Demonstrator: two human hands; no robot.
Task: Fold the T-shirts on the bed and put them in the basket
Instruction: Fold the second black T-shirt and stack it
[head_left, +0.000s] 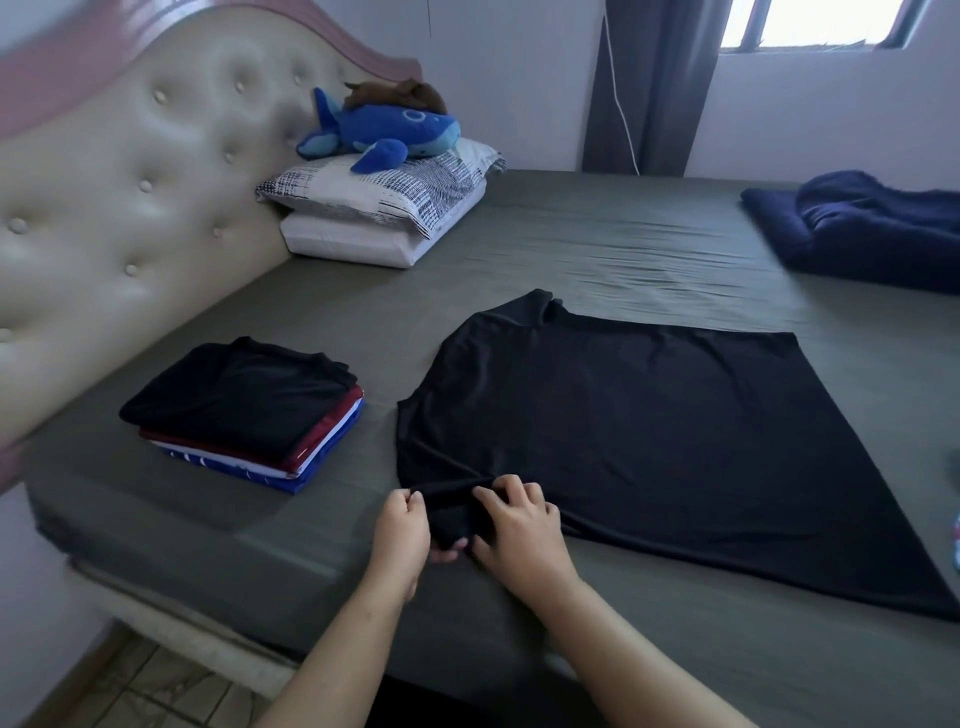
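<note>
The black T-shirt (649, 447) lies spread flat on the bed (597, 249), its hem toward the right and its collar end toward the headboard (130, 171). We see its near sleeve bunched up at the edge closest to us, where both hands work on it. The left hand (402, 530) pinches the sleeve's outer end between thumb and curled fingers, and the right hand (519, 525) grips the same sleeve just beside it, fingers curled over the fabric where it meets the shirt body. The two hands sit close together, with the gathered cloth between them.

To the headboard side of the T-shirt, near but apart from it, we see a stack of folded shirts (249, 410): black on top, then dark red, white and blue below. Beyond the T-shirt, against the headboard, two pillows (379, 208) lie stacked, with a blue plush whale (384, 130) on top. Far from the headboard, past the T-shirt's hem end, a dark blue blanket (872, 228) lies folded on the sheet. Behind the bed hangs a dark curtain (654, 83) beside a window (821, 23).
</note>
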